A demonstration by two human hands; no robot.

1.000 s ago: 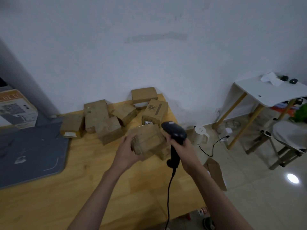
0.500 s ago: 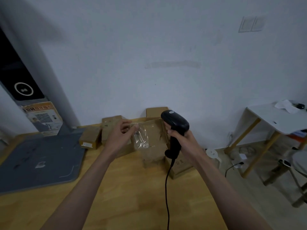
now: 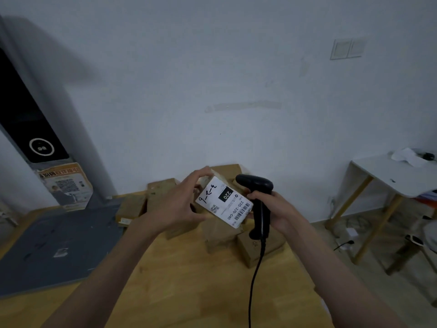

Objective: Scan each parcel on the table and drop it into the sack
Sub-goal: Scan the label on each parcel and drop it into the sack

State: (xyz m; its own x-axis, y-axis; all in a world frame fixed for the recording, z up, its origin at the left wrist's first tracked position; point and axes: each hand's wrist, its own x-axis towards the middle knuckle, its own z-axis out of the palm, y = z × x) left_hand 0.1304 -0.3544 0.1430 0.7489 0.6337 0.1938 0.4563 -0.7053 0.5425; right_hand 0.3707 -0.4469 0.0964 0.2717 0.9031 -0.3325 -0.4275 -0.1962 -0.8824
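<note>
Dim, bluish indoor light, no visible lamp. Soft broad shadow on wall (image 3: 212,67) at 10–11 o'clock. White label (image 3: 224,202) is brightest spot, text legible, no glare. Wide-angle bending toward edges, esp. 9 & 3 o'clock. Slight motion blur, low detail on boxes (image 3: 236,235) & table (image 3: 189,292) grain; noisy shadows.

Both bare forearms reach forward, hands raised close together. The left hand (image 3: 177,204) grips a parcel (image 3: 224,204) with curled fingers. The right hand (image 3: 275,209), just beside it, is wrapped around a scanner (image 3: 259,209) handle.

The held parcel (image 3: 222,204) sits between left hand (image 3: 175,204) and scanner (image 3: 257,204), above parcels (image 3: 257,247) on the surface (image 3: 189,292).
</note>
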